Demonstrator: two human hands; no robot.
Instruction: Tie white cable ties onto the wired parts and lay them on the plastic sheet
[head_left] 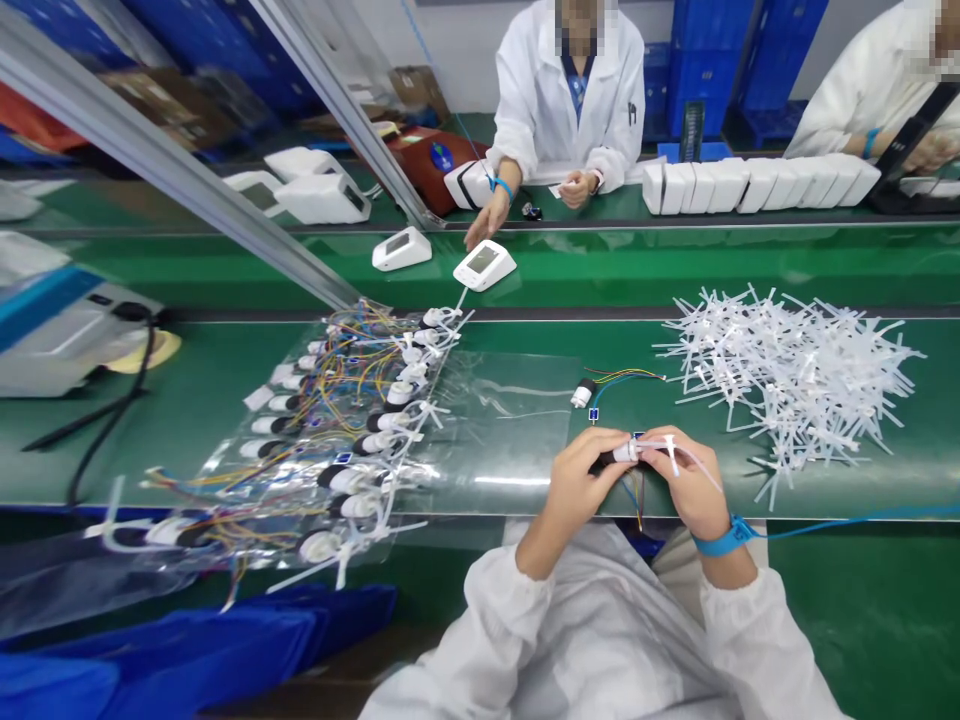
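Observation:
My left hand (581, 475) is closed around a small black-and-white cylindrical part (621, 454) with coloured wires hanging below it. My right hand (690, 480) pinches a white cable tie (679, 450) at that same part; a blue wrist strap (724, 538) circles my right wrist. Both hands hover over the near edge of the green bench (825, 490). Another wired cylinder (583, 392) lies just beyond my hands.
A heap of white cable ties (787, 380) lies to the right. To the left, several tied wired cylinders (360, 420) rest on clear plastic sheet (517, 440). White devices (484, 265) sit on the conveyor, where a white-coated person's hand (484, 220) reaches. White boxes (757, 185) line the far side.

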